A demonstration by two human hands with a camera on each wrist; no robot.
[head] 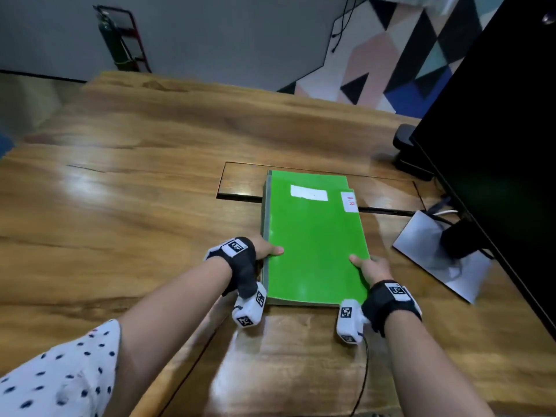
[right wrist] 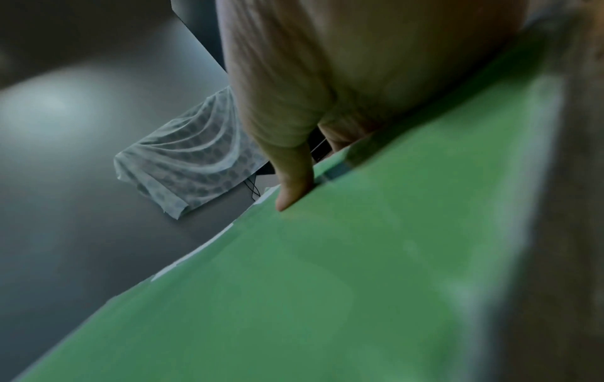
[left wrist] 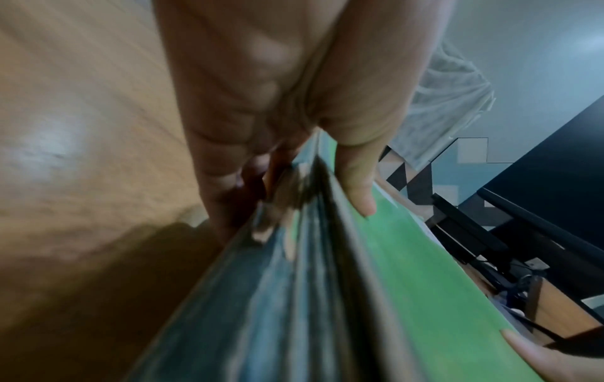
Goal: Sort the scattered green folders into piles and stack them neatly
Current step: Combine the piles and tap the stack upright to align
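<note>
now | both hands grip green folders | label reads "ii r"

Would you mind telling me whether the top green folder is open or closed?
Closed: the top green folder lies flat, cover down, on the stack, with the left hand and right hand gripping its sides.

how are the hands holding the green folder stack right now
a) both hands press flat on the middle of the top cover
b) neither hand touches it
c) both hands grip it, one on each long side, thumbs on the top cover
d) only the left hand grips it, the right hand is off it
c: the left hand grips the left edge of the green folder stack and the right hand grips its right edge, each thumb lying on the top cover.
</note>
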